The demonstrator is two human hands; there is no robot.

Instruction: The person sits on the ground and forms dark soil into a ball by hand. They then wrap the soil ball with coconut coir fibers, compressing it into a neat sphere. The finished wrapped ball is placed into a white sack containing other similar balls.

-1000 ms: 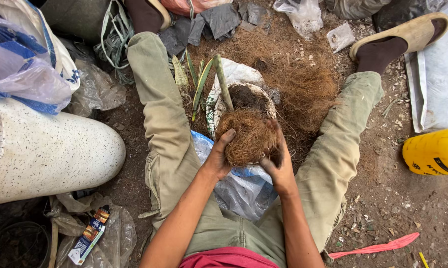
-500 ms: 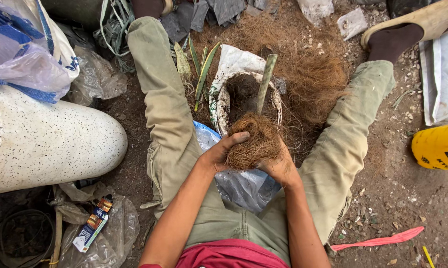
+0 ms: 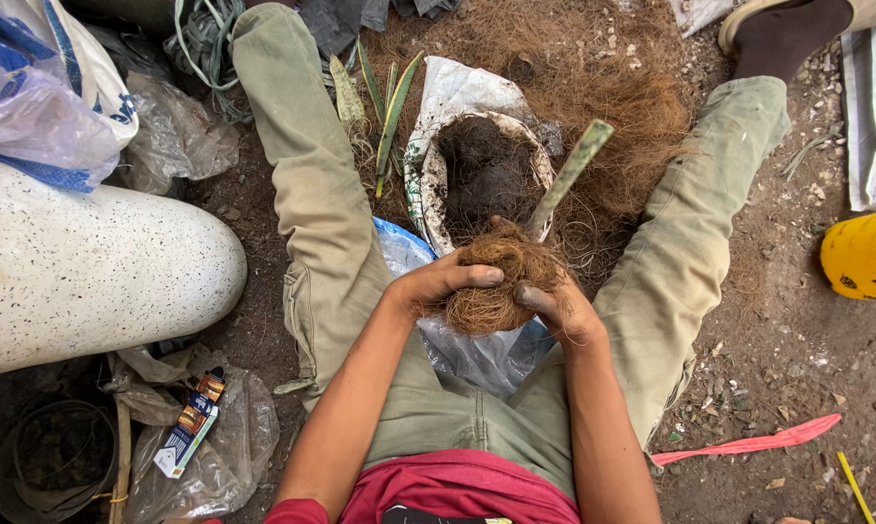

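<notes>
Fingers of left hand [image 3: 436,283] and right hand [image 3: 557,309] clamped round fibre ball [image 3: 501,281] with green stem [image 3: 569,175], above soil sack [image 3: 482,175]

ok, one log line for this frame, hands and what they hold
left hand: grips fibre ball | right hand: grips fibre ball | green stem: sticks out

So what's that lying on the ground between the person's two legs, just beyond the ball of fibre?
In the head view, a white sack of dark soil sits there, beyond the coconut-fibre ball, with green leaf cuttings beside it and loose brown fibre behind.
</notes>
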